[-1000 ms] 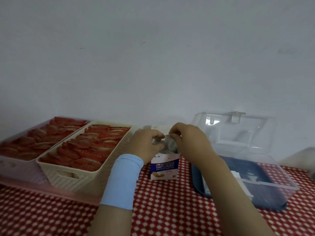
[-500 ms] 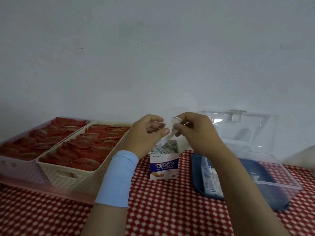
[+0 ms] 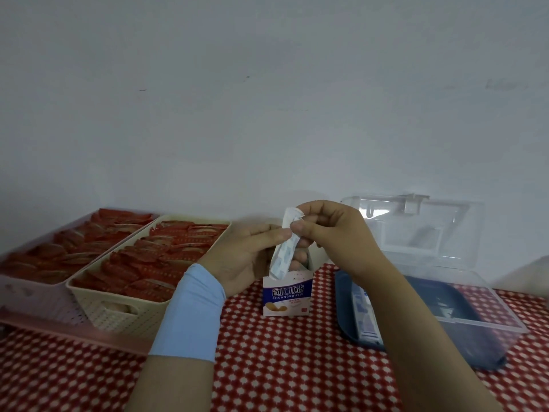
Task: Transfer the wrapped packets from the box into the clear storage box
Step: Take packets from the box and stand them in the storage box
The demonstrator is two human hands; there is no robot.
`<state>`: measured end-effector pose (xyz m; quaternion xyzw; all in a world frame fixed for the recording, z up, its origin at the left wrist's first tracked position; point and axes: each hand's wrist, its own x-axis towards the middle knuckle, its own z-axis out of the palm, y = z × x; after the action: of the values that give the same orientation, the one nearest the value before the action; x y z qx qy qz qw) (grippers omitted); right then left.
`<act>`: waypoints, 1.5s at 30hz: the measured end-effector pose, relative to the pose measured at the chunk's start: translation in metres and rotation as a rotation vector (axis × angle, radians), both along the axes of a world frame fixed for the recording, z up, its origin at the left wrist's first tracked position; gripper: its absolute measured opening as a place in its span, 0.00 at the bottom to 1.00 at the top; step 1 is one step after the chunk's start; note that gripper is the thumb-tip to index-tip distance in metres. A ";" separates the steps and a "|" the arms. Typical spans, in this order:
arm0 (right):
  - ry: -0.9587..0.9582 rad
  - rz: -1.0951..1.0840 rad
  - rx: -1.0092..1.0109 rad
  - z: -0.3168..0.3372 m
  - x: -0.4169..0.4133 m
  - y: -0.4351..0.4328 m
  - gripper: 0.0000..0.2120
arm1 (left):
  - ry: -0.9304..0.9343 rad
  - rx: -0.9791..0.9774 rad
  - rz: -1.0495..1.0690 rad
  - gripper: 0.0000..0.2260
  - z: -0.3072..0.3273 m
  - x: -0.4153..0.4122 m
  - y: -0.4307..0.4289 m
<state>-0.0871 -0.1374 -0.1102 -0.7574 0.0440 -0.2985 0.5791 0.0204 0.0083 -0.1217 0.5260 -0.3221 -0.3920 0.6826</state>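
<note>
The right hand (image 3: 335, 230) pinches the top end of a white packet (image 3: 283, 251) between thumb and finger. The left hand (image 3: 240, 257) holds the middle of it, thumb in front and curled fingers behind. The packet hangs down, with its low end at the open top of the small box (image 3: 287, 295). The clear storage box (image 3: 502, 310) sits open on the right, with more packets (image 3: 364, 316) lying inside at its left end.
</note>
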 end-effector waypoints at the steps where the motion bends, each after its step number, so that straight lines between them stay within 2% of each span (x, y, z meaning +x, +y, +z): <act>1: -0.007 -0.013 0.000 0.000 0.002 0.001 0.09 | 0.014 -0.001 0.009 0.18 0.001 -0.001 0.000; 3: -0.019 -0.068 -0.035 -0.002 0.006 0.004 0.13 | 0.055 -0.008 0.051 0.17 0.001 0.000 0.000; 5: -0.008 -0.113 -0.150 -0.004 0.007 0.004 0.12 | 0.131 -0.042 0.084 0.19 0.000 0.001 -0.002; 7: 0.050 -0.055 -0.288 -0.002 0.003 0.007 0.12 | 0.192 -0.069 0.094 0.20 -0.002 0.003 -0.003; 10: 0.130 0.000 -0.501 -0.001 0.001 0.014 0.20 | 0.207 -0.074 0.035 0.17 -0.006 0.004 -0.005; 14: 0.064 0.011 -0.555 -0.006 0.005 0.017 0.21 | 0.160 -0.075 -0.009 0.15 -0.003 0.000 -0.006; 18: 0.055 0.010 -0.547 -0.003 0.002 0.012 0.22 | 0.216 -0.081 0.044 0.18 0.000 -0.003 -0.007; 21: 0.055 0.019 -0.557 -0.004 0.003 0.016 0.23 | 0.222 -0.070 0.054 0.15 0.000 -0.004 -0.008; 24: 0.076 0.063 -0.489 -0.005 0.002 0.018 0.21 | 0.237 -0.079 0.036 0.14 -0.002 -0.004 -0.008; 28: 0.034 0.208 -0.101 -0.002 0.000 0.009 0.07 | 0.169 -0.083 0.014 0.18 0.000 -0.005 -0.005; 30: 0.038 0.157 0.017 0.001 0.001 0.006 0.08 | 0.149 -0.059 -0.027 0.15 0.001 -0.010 -0.003; 32: 0.069 0.092 -0.023 0.002 0.000 0.004 0.12 | 0.136 -0.036 -0.082 0.13 0.002 -0.014 -0.002; 35: 0.129 0.062 -0.066 0.005 -0.006 -0.001 0.11 | 0.102 -0.028 -0.095 0.13 0.001 -0.014 -0.003; 39: 0.215 0.102 -0.008 0.008 -0.013 -0.009 0.10 | 0.058 -0.012 -0.088 0.14 0.001 -0.012 -0.003; 42: 0.297 0.144 -0.042 0.009 -0.016 -0.012 0.10 | 0.050 0.001 -0.107 0.14 -0.001 -0.012 -0.003; 45: 0.251 0.146 0.017 0.008 -0.017 -0.014 0.10 | 0.062 -0.001 -0.130 0.15 -0.001 -0.013 0.000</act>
<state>-0.1037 -0.1517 -0.1022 -0.7850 0.0634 -0.1583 0.5956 0.0078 0.0081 -0.1224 0.4913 -0.3346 -0.4516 0.6654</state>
